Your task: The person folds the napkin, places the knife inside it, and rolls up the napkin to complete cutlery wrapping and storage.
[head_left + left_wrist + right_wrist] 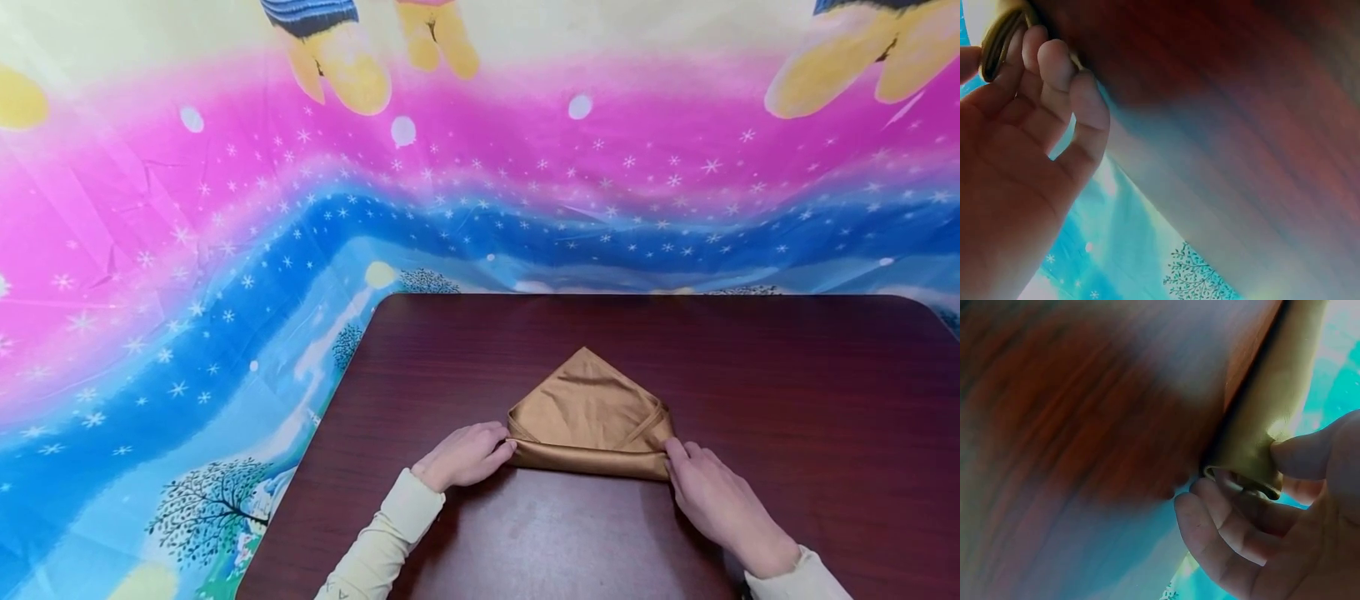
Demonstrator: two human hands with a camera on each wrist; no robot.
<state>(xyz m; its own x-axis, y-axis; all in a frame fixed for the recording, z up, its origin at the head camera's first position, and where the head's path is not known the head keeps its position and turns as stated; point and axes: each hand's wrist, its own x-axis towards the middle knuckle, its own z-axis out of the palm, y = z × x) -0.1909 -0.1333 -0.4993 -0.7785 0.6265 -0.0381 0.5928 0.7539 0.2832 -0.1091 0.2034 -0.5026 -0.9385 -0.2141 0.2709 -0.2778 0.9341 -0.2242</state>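
A shiny gold-brown cloth (588,408) lies on the dark wood table, its far part a triangle pointing away and its near edge rolled into a flat band. My left hand (467,454) pinches the left end of that band, thumb on the near side. At the opposite end, my right hand (708,487) holds the band between thumb and fingers. The right wrist view shows the hollow end of the rolled cloth (1266,406) with the thumb pressed on it and fingers curled beneath. In the left wrist view the folded cloth end (1004,40) sits between thumb and fingers.
The reddish-brown table (810,392) has rounded far corners. Behind it and along its left side hangs a pink and blue backdrop (225,275) printed with snowflakes and trees. Light sleeves (390,533) cover both wrists.
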